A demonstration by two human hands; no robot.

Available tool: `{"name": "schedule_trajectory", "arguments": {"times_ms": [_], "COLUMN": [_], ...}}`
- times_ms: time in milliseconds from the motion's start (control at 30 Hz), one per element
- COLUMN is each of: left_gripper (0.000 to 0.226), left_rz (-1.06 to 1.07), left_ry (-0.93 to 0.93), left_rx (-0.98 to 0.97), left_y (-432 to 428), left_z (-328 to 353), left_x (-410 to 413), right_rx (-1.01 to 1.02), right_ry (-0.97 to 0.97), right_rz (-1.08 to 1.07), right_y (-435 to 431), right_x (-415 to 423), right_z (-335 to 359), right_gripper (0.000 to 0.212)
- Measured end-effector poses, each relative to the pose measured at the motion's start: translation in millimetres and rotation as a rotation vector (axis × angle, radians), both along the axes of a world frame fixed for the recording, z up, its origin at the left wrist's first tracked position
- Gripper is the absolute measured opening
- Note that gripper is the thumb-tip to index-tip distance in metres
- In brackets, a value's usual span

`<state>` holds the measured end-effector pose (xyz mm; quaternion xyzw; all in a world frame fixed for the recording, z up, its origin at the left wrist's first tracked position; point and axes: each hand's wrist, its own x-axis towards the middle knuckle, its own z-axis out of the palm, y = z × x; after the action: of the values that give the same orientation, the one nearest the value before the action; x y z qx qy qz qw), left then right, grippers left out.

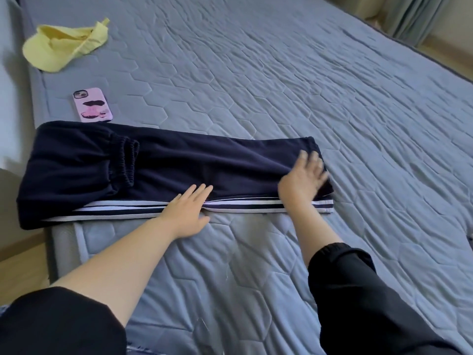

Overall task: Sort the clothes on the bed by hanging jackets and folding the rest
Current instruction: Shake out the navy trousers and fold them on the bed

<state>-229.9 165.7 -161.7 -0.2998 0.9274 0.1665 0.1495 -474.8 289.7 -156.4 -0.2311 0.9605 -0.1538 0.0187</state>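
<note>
Folded lengthwise across the left and centre of the frame, on the grey quilted bed (307, 85): navy trousers (179, 165) with white side stripes. Pressed flat on the striped near edge: left hand (188, 211), fingers straight. Spread wide on the right end: right hand (303, 178), slightly blurred. Upper left: pink phone (92, 105), yellow visor (64, 44).

I log the left sleeve (58, 321), lower left: black, plain wide edge. Right sleeve (358, 298), lower right: black, gathered elastic cuff.
</note>
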Motion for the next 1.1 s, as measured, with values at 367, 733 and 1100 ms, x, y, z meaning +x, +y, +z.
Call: {"name": "schedule_trajectory", "arguments": {"times_ms": [367,733,1100], "left_gripper": [0.062,0.058,0.024], "left_rz": [0.239,0.644,1.530], "left_ry": [0.033,-0.062,0.664], "left_rx": [-0.042,0.173,-0.148], "left_y": [-32.9,-78.7,-113.7], "left_z": [-1.1,34.0,49.9], "left_x": [115.4,170.4,182.4], "right_rx": [0.178,0.135,-0.220], "right_ry": [-0.283,-0.120,0.106], "right_rz": [0.196,0.678,0.975], "right_y": [-61.7,-99.8,-178.4], "right_x": [69.5,183.1,267.8], "right_z": [-25.2,-39.3,20.8], "right_gripper": [0.067,0.059,0.058]}}
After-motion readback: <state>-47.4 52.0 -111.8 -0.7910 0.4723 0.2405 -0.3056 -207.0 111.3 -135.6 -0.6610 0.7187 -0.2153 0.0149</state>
